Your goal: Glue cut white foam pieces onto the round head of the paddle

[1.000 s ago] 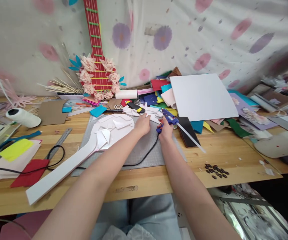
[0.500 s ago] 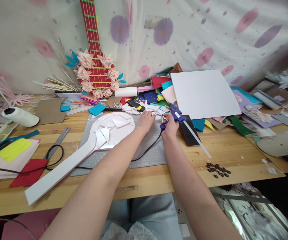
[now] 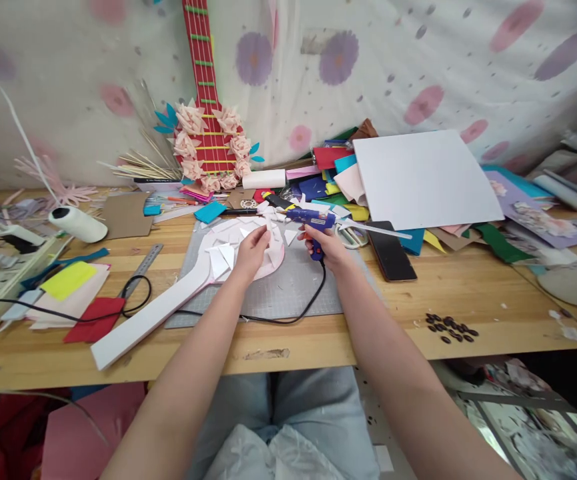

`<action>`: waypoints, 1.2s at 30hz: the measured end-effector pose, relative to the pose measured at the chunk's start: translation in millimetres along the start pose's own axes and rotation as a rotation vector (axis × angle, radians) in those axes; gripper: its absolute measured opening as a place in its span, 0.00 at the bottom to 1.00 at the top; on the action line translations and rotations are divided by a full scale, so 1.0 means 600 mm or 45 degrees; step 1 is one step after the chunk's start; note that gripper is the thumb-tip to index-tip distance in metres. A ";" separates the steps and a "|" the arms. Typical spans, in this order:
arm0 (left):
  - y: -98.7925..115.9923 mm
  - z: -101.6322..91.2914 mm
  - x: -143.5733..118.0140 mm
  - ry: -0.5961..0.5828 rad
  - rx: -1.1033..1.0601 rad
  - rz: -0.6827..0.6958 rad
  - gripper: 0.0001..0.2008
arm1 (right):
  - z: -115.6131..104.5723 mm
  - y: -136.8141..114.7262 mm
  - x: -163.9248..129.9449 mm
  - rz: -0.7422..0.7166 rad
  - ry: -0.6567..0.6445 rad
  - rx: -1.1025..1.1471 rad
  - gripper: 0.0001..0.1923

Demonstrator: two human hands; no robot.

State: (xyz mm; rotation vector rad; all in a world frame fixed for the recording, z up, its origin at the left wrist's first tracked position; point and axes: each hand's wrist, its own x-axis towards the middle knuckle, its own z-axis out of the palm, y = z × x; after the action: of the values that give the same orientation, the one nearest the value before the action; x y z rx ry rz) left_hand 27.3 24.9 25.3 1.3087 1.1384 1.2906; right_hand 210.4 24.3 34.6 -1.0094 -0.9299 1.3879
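Note:
My right hand (image 3: 329, 248) is wrapped round the grip of a blue hot glue gun (image 3: 313, 217). Its nozzle points left, and a long white glue stick (image 3: 383, 231) juts from its back end. My left hand (image 3: 251, 253) is over the body of a white guitar-shaped board (image 3: 155, 308), its fingers drawn together. Whatever those fingers may hold is hidden. Cut white pieces (image 3: 221, 259) lie across the board's round part, which rests on a grey cutting mat (image 3: 288, 300). The board's long neck reaches toward the front left of the table.
Behind stands a red paper guitar (image 3: 208, 137) with pink flowers. A black phone (image 3: 393, 257) and a large white sheet (image 3: 425, 180) lie to the right, dark oval beads (image 3: 451, 328) near the front edge. The gun's black cord (image 3: 298, 320) crosses the mat. At left are a ruler (image 3: 141, 270) and power strip (image 3: 13, 283).
My right hand has lifted the glue gun and turned it so the nozzle points left. My left hand has drawn back from the scraps beside the cutter to the board's body. The view has shifted.

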 end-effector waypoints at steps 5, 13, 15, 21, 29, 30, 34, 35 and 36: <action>-0.013 -0.027 -0.029 -0.052 -0.198 -0.052 0.23 | 0.014 0.005 -0.012 -0.016 -0.142 -0.069 0.18; -0.020 -0.056 -0.018 -0.151 0.012 -0.026 0.25 | 0.004 0.018 0.004 -0.019 0.003 0.057 0.21; -0.023 -0.066 -0.005 -0.194 0.054 -0.005 0.25 | 0.004 0.021 0.006 -0.022 0.022 0.049 0.21; -0.028 -0.086 0.033 -0.087 0.094 0.051 0.23 | 0.014 0.028 0.007 -0.031 0.003 -0.016 0.22; -0.030 -0.079 0.006 0.048 -0.512 -0.009 0.18 | 0.023 0.027 -0.003 0.004 -0.132 -0.112 0.20; -0.029 -0.081 0.002 0.032 -0.603 -0.060 0.18 | 0.025 0.026 -0.007 0.024 -0.169 -0.134 0.20; -0.023 -0.091 -0.008 0.010 -0.752 -0.167 0.13 | 0.034 0.022 -0.019 0.083 -0.314 -0.220 0.21; -0.022 -0.092 -0.009 0.004 -0.761 -0.174 0.13 | 0.035 0.022 -0.021 0.094 -0.339 -0.237 0.21; -0.022 -0.093 -0.011 -0.004 -0.767 -0.180 0.13 | 0.037 0.024 -0.021 0.102 -0.357 -0.256 0.20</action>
State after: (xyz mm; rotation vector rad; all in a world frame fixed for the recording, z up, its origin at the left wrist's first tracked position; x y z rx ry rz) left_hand -28.7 20.8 11.6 0.7692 0.7354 1.3802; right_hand 185.1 10.9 28.9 -1.0259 -1.2679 1.5527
